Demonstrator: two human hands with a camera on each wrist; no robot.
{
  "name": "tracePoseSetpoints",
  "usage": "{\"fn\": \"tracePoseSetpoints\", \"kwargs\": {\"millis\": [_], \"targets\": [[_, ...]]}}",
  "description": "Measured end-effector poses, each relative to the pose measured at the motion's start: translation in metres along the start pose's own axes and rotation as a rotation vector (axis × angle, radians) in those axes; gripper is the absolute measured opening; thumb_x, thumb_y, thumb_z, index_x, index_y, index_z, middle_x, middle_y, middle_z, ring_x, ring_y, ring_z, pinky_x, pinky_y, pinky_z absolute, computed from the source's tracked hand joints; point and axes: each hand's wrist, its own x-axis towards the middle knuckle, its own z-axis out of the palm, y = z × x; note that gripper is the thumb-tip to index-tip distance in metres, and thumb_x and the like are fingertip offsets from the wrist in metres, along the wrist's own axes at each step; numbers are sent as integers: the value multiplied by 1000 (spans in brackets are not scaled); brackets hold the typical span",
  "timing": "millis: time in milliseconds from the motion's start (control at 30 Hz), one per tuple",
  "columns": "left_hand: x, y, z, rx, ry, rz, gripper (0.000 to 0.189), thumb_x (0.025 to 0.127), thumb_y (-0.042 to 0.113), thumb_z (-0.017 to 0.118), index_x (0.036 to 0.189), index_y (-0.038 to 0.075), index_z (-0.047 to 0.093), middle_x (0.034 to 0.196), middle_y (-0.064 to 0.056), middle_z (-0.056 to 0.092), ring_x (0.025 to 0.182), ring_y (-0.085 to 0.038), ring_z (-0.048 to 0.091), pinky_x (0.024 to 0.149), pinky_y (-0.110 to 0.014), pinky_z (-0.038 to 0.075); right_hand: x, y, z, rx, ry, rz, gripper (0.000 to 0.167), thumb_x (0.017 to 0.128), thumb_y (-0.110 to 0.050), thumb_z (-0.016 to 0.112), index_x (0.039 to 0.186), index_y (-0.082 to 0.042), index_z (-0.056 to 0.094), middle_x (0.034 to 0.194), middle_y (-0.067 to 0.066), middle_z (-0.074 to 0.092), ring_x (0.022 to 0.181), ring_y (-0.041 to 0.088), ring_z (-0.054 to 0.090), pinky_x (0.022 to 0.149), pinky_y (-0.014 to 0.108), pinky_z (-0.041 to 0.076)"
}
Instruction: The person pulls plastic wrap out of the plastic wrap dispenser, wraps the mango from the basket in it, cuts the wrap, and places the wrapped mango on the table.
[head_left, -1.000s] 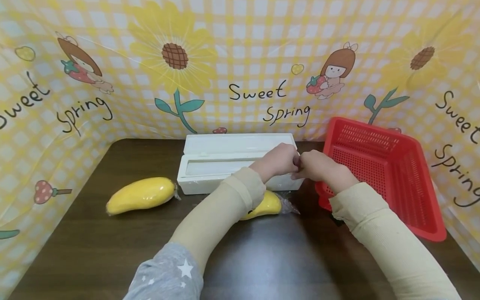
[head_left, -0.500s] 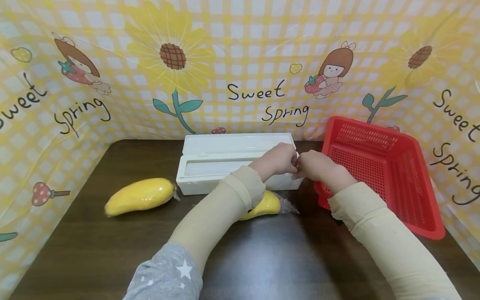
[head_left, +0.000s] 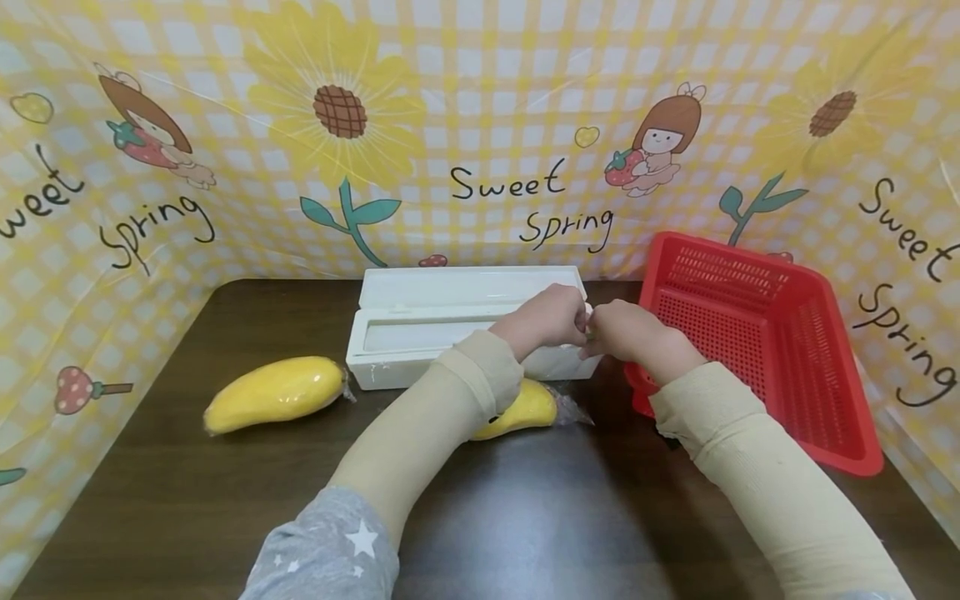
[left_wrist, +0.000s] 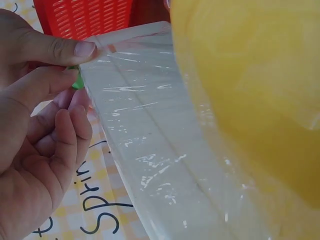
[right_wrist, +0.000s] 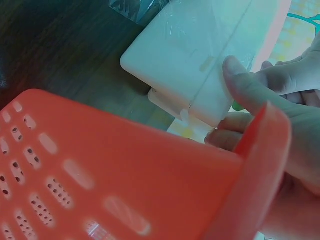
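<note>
A long white cling film dispenser box [head_left: 405,375], its lid raised at the back, stands at the rear of the table with a roll inside. Wrinkled clear film [left_wrist: 145,105] covers its front. At the box's right end my two hands meet. My left hand [head_left: 551,318] pinches a small green piece [left_wrist: 77,81] at the box's edge, the grip partly hidden. My right hand [head_left: 626,329] holds the box's end corner, thumb [right_wrist: 237,72] on the front face and fingers beneath. Below my left wrist lies a yellow mango-shaped fruit [head_left: 528,408] in clear plastic.
Another wrapped yellow mango-shaped fruit [head_left: 277,392] lies left of the box. On the right, a red perforated basket [head_left: 810,342] stands tilted, close to my right wrist. A patterned cloth [head_left: 487,100] surrounds the dark wooden table [head_left: 480,525].
The head view has turned slightly, so everything appears a little further left. Both hands stay at the box's right end, with hardly any visible movement.
</note>
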Motion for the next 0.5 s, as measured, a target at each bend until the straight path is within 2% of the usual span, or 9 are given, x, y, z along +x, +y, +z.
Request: {"fn": "tracePoseSetpoints", "kwargs": {"millis": [100,267,500], "targets": [[-1,-1,0,-2,7,-2,24,82,6,71,61,12,61,57,5,53,59,-11,46,57,-21,39,1,0,0,9,1,-3,23,84,-26,77,93,-6,70,68,1,58,60,17,49,56,29,41],[-2,-2,0,3,6,-5,16,81,5,70,66,10,67,61,5,57,60,-11,49,57,-21,41,2,2,1,-19,-13,8,24,85,-28,77,95,-7,72,69,1,59,61,17,49,56,29,41],[-2,-1,-1,30,4,-21,12,81,7,73,70,9,70,65,4,61,63,-11,52,59,-21,43,2,1,1,-33,-13,-6,22,84,-28,77,92,-7,71,66,1,58,59,16,49,54,28,41]]}}
